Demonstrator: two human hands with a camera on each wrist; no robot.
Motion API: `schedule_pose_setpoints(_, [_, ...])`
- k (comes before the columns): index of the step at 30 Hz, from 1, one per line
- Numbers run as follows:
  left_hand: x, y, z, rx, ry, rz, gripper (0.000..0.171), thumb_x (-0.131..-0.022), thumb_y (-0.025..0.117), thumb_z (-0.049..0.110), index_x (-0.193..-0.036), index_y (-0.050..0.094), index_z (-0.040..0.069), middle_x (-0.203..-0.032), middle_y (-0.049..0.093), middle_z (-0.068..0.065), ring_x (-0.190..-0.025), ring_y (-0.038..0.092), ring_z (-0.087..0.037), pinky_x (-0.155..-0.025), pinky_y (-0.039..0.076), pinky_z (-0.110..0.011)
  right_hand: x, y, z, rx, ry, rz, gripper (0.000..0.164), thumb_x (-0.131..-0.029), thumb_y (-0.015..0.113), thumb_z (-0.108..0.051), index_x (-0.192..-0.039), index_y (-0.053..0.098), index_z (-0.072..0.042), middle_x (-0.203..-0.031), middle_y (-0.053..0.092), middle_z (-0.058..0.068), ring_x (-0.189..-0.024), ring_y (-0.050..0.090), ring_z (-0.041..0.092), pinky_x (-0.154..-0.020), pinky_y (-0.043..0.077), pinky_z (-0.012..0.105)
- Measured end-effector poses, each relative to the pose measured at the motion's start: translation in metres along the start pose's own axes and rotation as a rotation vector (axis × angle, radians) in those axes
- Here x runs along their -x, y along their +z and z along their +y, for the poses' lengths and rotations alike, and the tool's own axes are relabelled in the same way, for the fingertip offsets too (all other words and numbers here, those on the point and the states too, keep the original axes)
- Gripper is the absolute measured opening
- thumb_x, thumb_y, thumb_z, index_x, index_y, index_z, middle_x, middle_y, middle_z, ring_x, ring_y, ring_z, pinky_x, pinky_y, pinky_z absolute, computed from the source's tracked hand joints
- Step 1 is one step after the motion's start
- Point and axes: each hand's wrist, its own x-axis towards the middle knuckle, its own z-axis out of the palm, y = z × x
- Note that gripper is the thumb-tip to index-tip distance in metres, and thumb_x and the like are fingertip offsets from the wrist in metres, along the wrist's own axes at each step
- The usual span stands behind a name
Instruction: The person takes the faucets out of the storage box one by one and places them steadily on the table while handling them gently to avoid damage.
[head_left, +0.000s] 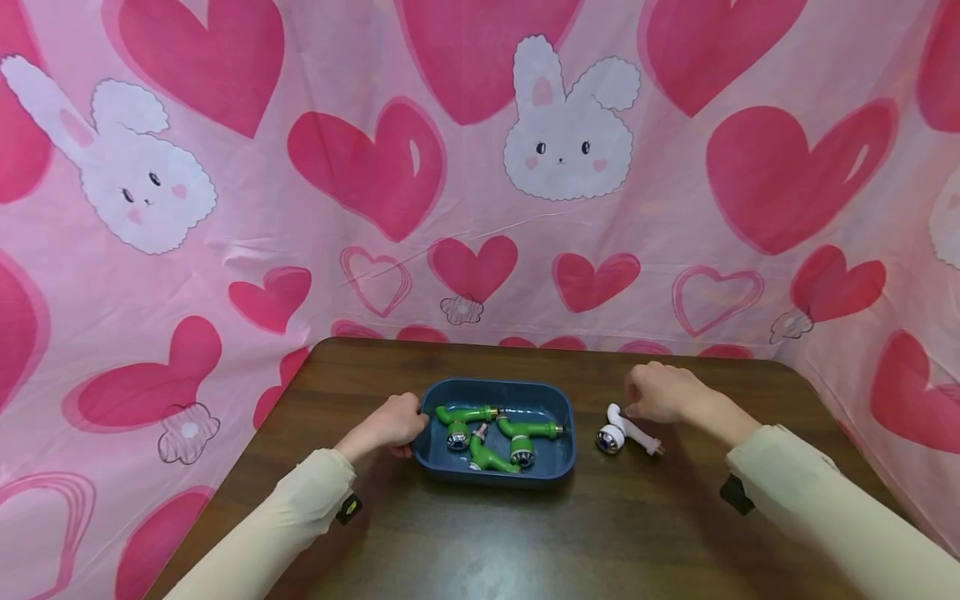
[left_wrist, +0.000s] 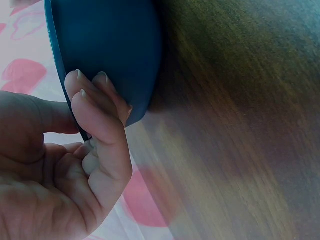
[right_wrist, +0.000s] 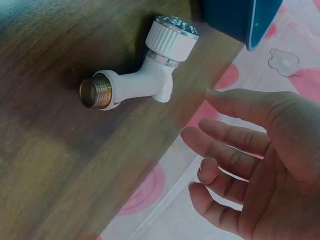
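My left hand (head_left: 393, 423) grips the left rim of a blue plastic basin (head_left: 495, 478), thumb over the edge and fingers against the outer wall (left_wrist: 107, 37). Inside the basin lie three green taps (head_left: 528, 429) with brass threaded ends; chrome-topped knobs show on two of them. To the basin's right, a white tap (head_left: 633, 431) lies on the table, its ribbed knob (right_wrist: 171, 42) capped in chrome. My right hand (head_left: 663, 392) hovers just beyond this tap, fingers loosely bent and apart from it, with nothing in them.
Everything stands on a brown wood-grain table (head_left: 480, 542) with rounded back corners. A pink cloth (head_left: 480, 208) printed with hearts and rabbits hangs behind and along both sides. Dark wrist devices (head_left: 737, 494) sit under the pale sleeves.
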Motion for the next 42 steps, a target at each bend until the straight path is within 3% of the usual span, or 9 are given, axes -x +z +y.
schedule_pose_setpoints(26, [-0.002, 0.002, -0.001, 0.013, -0.013, 0.005, 0.021, -0.107, 0.055, 0.010, -0.095, 0.065, -0.004, -0.069, 0.063, -0.014, -0.049, 0.065, -0.020, -0.048, 0.059, -0.032, -0.005, -0.009, -0.012, 0.002, -0.024, 0.038, 0.015, -0.088, 0.081, -0.024, -0.091, 0.072, -0.012, -0.080, 0.064, -0.003, -0.070, 0.058, 0.018, -0.061, 0.053, 0.040])
schedule_pose_setpoints(42, [0.002, 0.001, 0.000, 0.021, 0.004, 0.008, 0.019, -0.106, 0.057, 0.009, -0.096, 0.065, -0.005, -0.069, 0.063, -0.014, -0.049, 0.066, -0.020, -0.049, 0.059, -0.031, -0.010, -0.014, -0.024, -0.024, -0.035, 0.033, 0.020, -0.089, 0.082, -0.021, -0.101, 0.075, -0.007, -0.087, 0.069, -0.001, -0.071, 0.062, 0.017, -0.063, 0.057, 0.039])
